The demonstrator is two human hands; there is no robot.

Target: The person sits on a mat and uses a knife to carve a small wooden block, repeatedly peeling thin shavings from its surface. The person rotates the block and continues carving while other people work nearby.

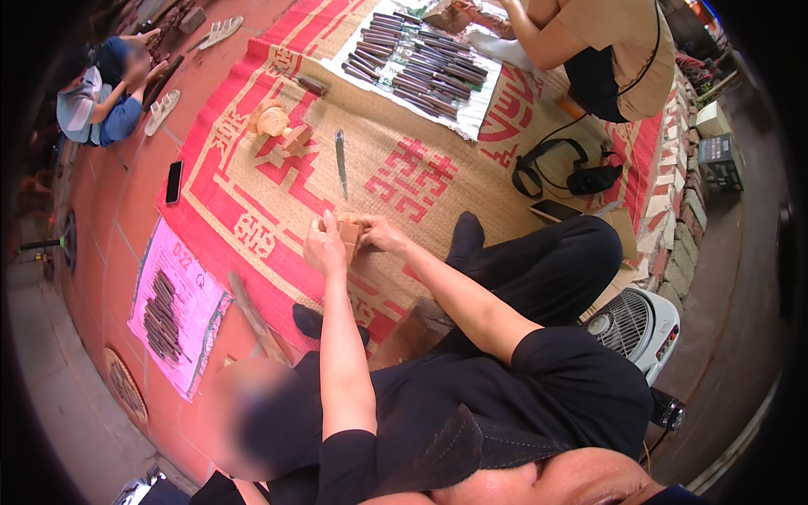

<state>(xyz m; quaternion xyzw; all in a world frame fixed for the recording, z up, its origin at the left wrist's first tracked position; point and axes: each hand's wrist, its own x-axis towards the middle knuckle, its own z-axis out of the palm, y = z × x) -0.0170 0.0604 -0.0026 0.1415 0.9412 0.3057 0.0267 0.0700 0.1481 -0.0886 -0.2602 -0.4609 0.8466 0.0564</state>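
Between my two hands is a small orange-brown block [348, 238] with straight edges and thin lines across it; I cannot make out its exact kind. My left hand [323, 246] grips its left side, the thumb on top. From the right, my right hand [382, 234] pinches its other edge with closed fingers. Just beyond them a knife [340, 165] with a pale narrow blade lies on the woven mat [362, 118]. Farther off to the left sit a similar brown block [296, 140] and a rounded tan object [269, 119].
Many dark sticks [412, 63] lie on a white cloth at the far side, more on a pink sheet [198, 290] at left. A person [623, 50] crouches far right, another [101, 101] far left. A phone [174, 183], black strap [539, 168] and fan [627, 328] are around.
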